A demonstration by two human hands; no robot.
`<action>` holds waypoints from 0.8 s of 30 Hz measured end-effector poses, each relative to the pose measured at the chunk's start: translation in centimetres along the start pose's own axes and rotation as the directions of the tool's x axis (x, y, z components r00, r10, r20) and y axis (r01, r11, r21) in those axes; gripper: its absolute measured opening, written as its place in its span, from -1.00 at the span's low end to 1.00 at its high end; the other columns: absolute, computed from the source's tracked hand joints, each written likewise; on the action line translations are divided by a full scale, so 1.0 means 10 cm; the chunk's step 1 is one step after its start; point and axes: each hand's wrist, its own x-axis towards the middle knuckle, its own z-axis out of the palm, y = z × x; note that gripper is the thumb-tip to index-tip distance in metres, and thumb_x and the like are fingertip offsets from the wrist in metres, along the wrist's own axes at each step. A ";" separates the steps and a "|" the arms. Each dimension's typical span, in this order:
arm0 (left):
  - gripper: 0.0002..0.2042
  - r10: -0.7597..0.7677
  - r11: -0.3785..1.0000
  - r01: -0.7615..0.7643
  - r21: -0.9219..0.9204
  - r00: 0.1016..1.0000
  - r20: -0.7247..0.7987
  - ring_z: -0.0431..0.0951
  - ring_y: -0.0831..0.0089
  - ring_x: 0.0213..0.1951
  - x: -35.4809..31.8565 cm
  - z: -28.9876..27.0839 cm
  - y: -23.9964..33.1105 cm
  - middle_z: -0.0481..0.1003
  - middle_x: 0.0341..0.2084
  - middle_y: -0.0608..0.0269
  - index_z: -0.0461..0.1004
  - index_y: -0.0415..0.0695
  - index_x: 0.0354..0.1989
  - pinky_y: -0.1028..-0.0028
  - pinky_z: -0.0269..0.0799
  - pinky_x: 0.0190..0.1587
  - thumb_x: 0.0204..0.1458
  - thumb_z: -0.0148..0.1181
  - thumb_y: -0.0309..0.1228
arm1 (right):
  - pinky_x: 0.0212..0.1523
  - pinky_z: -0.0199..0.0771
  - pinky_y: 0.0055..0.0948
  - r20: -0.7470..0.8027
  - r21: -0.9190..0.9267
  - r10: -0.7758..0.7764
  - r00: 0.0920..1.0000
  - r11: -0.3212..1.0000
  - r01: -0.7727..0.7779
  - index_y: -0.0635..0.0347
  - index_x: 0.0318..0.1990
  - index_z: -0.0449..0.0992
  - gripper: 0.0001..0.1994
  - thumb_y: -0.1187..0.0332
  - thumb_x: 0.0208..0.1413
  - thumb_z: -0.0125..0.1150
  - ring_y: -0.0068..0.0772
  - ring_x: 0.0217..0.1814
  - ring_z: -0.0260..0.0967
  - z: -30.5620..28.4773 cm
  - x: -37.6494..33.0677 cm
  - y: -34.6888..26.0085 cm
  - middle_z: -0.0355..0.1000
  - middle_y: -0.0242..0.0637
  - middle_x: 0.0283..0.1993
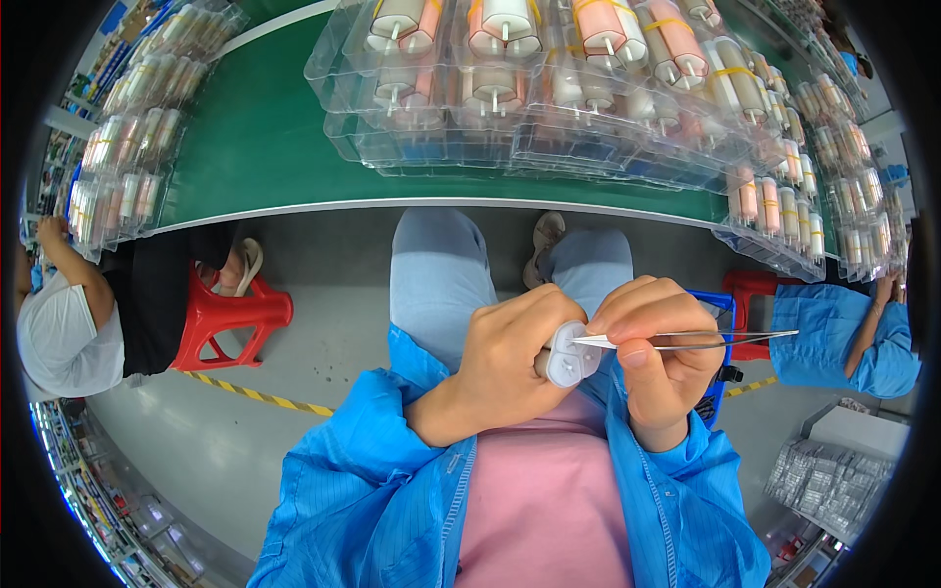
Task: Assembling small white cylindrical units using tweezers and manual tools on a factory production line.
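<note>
- The room is a work hall with a grey floor (323, 323) and a yellow and black striped line (257, 395) painted across it.
- A long green bench (265, 147) runs across the top of the view, and its white front edge bends with the lens.
- Clear plastic trays full of small white and pink round parts (549, 88) are stacked at the middle and right of the bench, right up to its front edge.
- More clear trays of the same kind (132, 147) sit at the left end of the bench.
- The person wears a blue coat (372, 490) over a pink shirt and sits in front of the bench.
- The left hand (510, 363) is closed around a small white plastic part with a round end (570, 355), held over the lap, well below the bench edge.
- The right hand (659, 358) pinches thin silver metal tweezers (686, 340). Their tips touch the top of the white part.
- A red plastic stool (230, 318) stands on the floor at the left, with another person sitting on it.
- Another worker in a blue sleeve (843, 333) is at the right, near a second red stool (750, 289).
</note>
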 end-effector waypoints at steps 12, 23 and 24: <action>-0.80 -0.012 1.000 0.012 -0.002 1.000 -0.012 0.42 0.27 -0.64 0.00 0.03 0.03 0.40 -0.62 0.19 0.41 -0.19 -0.50 0.40 0.28 -0.64 -0.28 0.33 -0.54 | -0.40 0.40 -0.46 0.014 -0.032 0.001 1.000 0.999 -0.001 0.29 -0.38 0.51 -0.88 0.50 -0.10 0.32 -0.33 -0.40 0.45 -0.03 0.00 -0.02 0.50 -0.15 -0.41; -0.81 0.037 0.998 -0.037 0.048 0.999 -0.006 0.42 0.24 -0.64 0.00 0.01 -0.02 0.41 -0.61 0.19 0.40 -0.20 -0.49 0.40 0.28 -0.64 -0.30 0.30 -0.56 | -0.40 0.40 -0.40 0.151 -0.228 -0.021 0.988 0.972 0.056 0.24 -0.44 0.52 -0.87 0.47 -0.16 0.37 -0.23 -0.45 0.43 -0.05 0.12 -0.12 0.49 -0.22 -0.46; -0.81 0.052 0.996 -0.051 0.068 0.999 -0.005 0.43 0.25 -0.64 -0.01 0.01 -0.04 0.41 -0.61 0.19 0.40 -0.20 -0.49 0.40 0.28 -0.64 -0.30 0.30 -0.57 | -0.40 0.40 -0.40 0.152 -0.233 -0.022 0.988 0.971 0.058 0.24 -0.44 0.52 -0.87 0.47 -0.17 0.37 -0.24 -0.45 0.43 -0.05 0.12 -0.12 0.49 -0.23 -0.46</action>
